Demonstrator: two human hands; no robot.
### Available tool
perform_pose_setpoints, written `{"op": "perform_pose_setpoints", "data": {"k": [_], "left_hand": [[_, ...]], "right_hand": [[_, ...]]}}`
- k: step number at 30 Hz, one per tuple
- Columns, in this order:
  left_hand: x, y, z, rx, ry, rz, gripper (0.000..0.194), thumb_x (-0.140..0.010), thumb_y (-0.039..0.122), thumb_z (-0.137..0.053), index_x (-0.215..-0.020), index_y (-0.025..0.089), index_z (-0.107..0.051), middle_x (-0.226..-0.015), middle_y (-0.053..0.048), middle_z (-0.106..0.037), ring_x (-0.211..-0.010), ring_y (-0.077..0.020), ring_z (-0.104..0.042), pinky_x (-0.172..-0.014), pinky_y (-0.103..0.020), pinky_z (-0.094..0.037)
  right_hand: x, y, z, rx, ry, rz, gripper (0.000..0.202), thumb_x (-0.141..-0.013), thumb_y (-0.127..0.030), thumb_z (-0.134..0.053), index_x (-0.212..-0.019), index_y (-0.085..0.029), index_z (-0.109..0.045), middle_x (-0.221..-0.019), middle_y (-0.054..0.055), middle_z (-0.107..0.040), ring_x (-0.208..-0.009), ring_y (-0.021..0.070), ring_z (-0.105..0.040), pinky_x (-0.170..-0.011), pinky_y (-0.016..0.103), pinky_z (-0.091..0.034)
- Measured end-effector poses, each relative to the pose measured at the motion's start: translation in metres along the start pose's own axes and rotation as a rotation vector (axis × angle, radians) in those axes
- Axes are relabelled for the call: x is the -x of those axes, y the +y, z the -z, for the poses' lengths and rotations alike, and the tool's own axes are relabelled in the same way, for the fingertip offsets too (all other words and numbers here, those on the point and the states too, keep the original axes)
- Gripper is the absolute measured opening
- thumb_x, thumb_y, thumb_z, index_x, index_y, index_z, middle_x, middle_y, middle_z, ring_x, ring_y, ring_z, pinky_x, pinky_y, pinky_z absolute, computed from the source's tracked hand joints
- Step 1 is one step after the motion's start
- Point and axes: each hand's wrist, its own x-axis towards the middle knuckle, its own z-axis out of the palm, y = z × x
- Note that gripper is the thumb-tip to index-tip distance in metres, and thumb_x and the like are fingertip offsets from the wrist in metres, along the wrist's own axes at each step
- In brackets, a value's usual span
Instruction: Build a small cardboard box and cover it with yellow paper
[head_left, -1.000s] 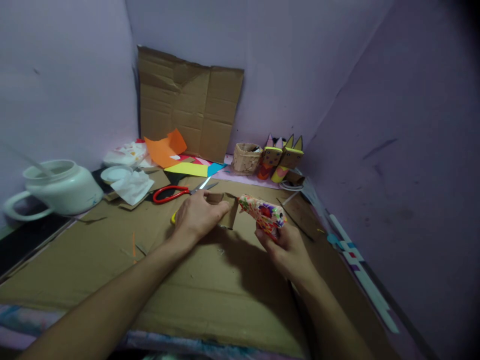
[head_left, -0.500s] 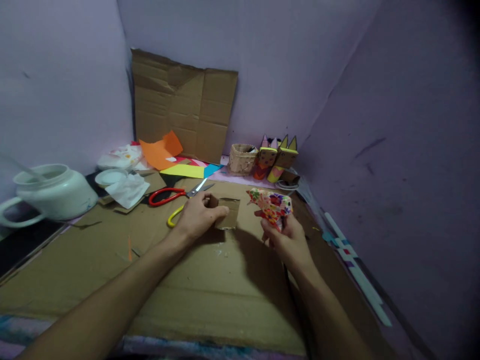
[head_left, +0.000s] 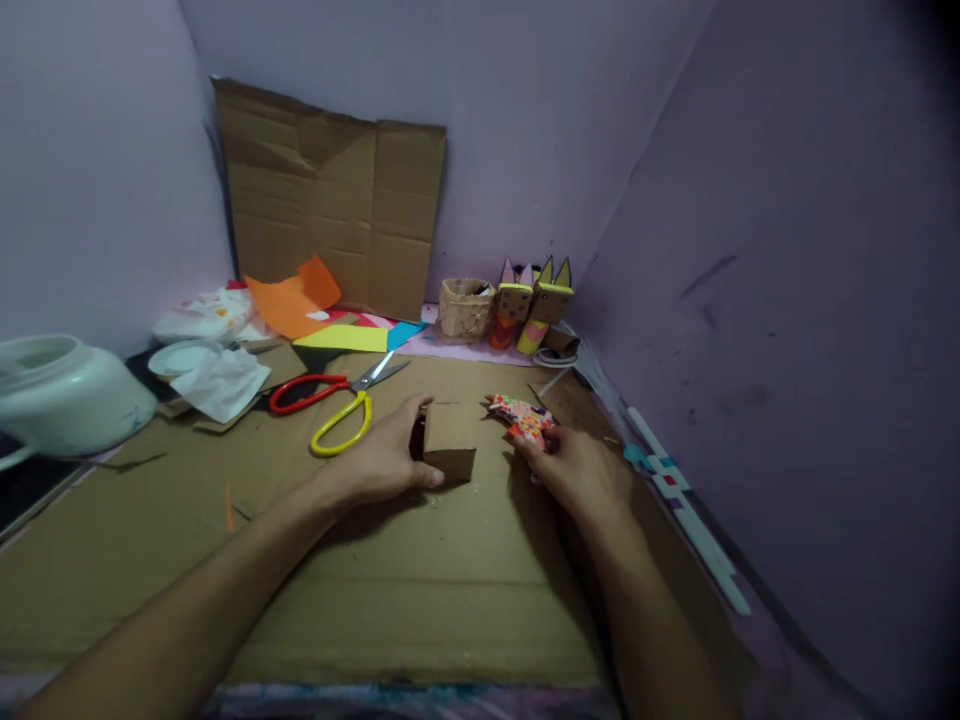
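Note:
My left hand (head_left: 386, 450) grips a small cardboard box (head_left: 450, 430) by its left side, thumb at the lower front and fingers behind. The box rests on the cardboard-covered table, its flat top and front face showing. To the right, my right hand (head_left: 574, 465) is closed around a flower-patterned glue gun (head_left: 525, 418), held low over the table. Its nozzle points left towards the box, apart from it. Open-bladed scissors (head_left: 352, 385) with one red and one yellow handle lie beyond my left hand.
A white pot (head_left: 75, 385) stands at the left, near a crumpled white tissue (head_left: 221, 385). Orange paper (head_left: 296, 297), a woven basket (head_left: 465, 312) and two eared cardboard figures (head_left: 551, 305) line the back. A cardboard sheet (head_left: 337, 200) leans on the wall; white strips (head_left: 694, 530) lie right.
My right hand has lowered the glue gun towards the table. The box in my left hand has turned, now showing its top and front. The camera view has shifted a little right.

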Motion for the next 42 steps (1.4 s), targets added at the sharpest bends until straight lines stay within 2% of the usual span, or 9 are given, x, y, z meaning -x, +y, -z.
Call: {"op": "perform_pose_setpoints", "data": {"k": [4,7,9,12,19,24,28,33,42], "left_hand": [[0.002,0.006,-0.001,0.037,-0.006,-0.020,0.075,-0.057,0.020,-0.074,-0.126,0.017,-0.044,-0.122,-0.013,-0.060,-0.110,-0.0303,-0.056,-0.094,-0.045,-0.042],[0.002,0.004,-0.008,0.135,0.031,-0.009,0.068,-0.057,0.023,-0.076,-0.119,0.017,-0.048,-0.116,-0.012,-0.063,-0.107,-0.0303,-0.059,-0.092,-0.045,-0.044],[0.001,0.001,-0.012,0.139,0.072,-0.005,0.066,-0.057,0.025,-0.076,-0.117,0.017,-0.049,-0.114,-0.013,-0.064,-0.105,-0.0311,-0.059,-0.091,-0.046,-0.045],[0.001,-0.002,-0.012,0.081,0.108,-0.024,0.070,-0.057,0.024,-0.076,-0.121,0.018,-0.048,-0.116,-0.013,-0.063,-0.107,-0.0309,-0.058,-0.092,-0.044,-0.044],[0.001,0.002,0.023,0.321,-0.234,0.089,0.090,-0.058,0.022,-0.074,-0.137,0.024,-0.033,-0.135,-0.012,-0.049,-0.120,-0.0273,-0.049,-0.094,-0.038,-0.041],[0.005,0.002,0.016,0.355,-0.096,0.166,0.050,-0.074,0.035,-0.066,-0.121,0.024,-0.054,-0.103,-0.007,-0.067,-0.091,-0.0208,-0.060,-0.074,-0.030,-0.045],[0.008,0.002,0.002,0.375,-0.083,0.168,0.028,-0.076,0.037,-0.065,-0.100,0.022,-0.066,-0.070,-0.001,-0.065,-0.063,-0.0149,-0.056,-0.060,-0.025,-0.041],[0.007,0.011,0.003,0.455,-0.060,0.169,0.034,-0.080,0.048,-0.058,-0.102,0.023,-0.066,-0.080,-0.002,-0.067,-0.072,-0.0166,-0.060,-0.063,-0.026,-0.044],[0.005,0.010,0.003,0.302,-0.056,0.046,0.024,-0.074,0.038,-0.066,-0.090,0.020,-0.067,-0.083,-0.003,-0.067,-0.077,-0.0205,-0.062,-0.066,-0.028,-0.047]], "right_hand": [[0.009,-0.007,-0.003,-0.332,0.207,0.219,0.043,-0.073,-0.049,-0.060,-0.103,-0.018,-0.064,-0.097,0.012,-0.067,-0.090,0.0283,-0.062,-0.074,0.040,-0.047],[0.022,-0.020,-0.013,-0.743,0.041,0.370,0.050,-0.070,-0.042,-0.066,-0.112,-0.017,-0.057,-0.108,0.012,-0.065,-0.097,0.0247,-0.061,-0.083,0.040,-0.048],[0.032,-0.029,-0.022,-0.808,-0.086,0.436,0.060,-0.068,-0.042,-0.069,-0.121,-0.018,-0.051,-0.120,0.013,-0.059,-0.106,0.0257,-0.057,-0.089,0.042,-0.046],[0.040,-0.034,-0.031,-0.776,-0.156,0.534,0.075,-0.066,-0.042,-0.073,-0.130,-0.020,-0.042,-0.129,0.014,-0.053,-0.117,0.0287,-0.051,-0.096,0.047,-0.041],[0.040,-0.038,-0.035,-0.769,-0.150,0.486,0.092,-0.057,-0.037,-0.079,-0.134,-0.018,-0.033,-0.131,0.018,-0.049,-0.122,0.0318,-0.046,-0.100,0.049,-0.037],[0.045,-0.046,-0.039,-0.687,-0.117,0.299,0.098,-0.046,-0.040,-0.082,-0.130,-0.015,-0.037,-0.129,0.020,-0.049,-0.121,0.0362,-0.044,-0.098,0.051,-0.037],[0.048,-0.047,-0.037,-0.701,-0.085,0.293,0.075,-0.051,-0.036,-0.079,-0.116,-0.016,-0.047,-0.112,0.014,-0.060,-0.105,0.0307,-0.056,-0.086,0.044,-0.045],[0.047,-0.047,-0.029,-0.714,0.009,0.410,0.039,-0.060,-0.029,-0.072,-0.094,-0.019,-0.057,-0.094,0.007,-0.065,-0.084,0.0226,-0.059,-0.074,0.036,-0.047],[0.049,-0.043,-0.031,-0.659,0.084,0.697,0.050,-0.060,-0.018,-0.065,-0.110,-0.013,-0.057,-0.107,0.014,-0.064,-0.101,0.0251,-0.057,-0.089,0.037,-0.046]]}}
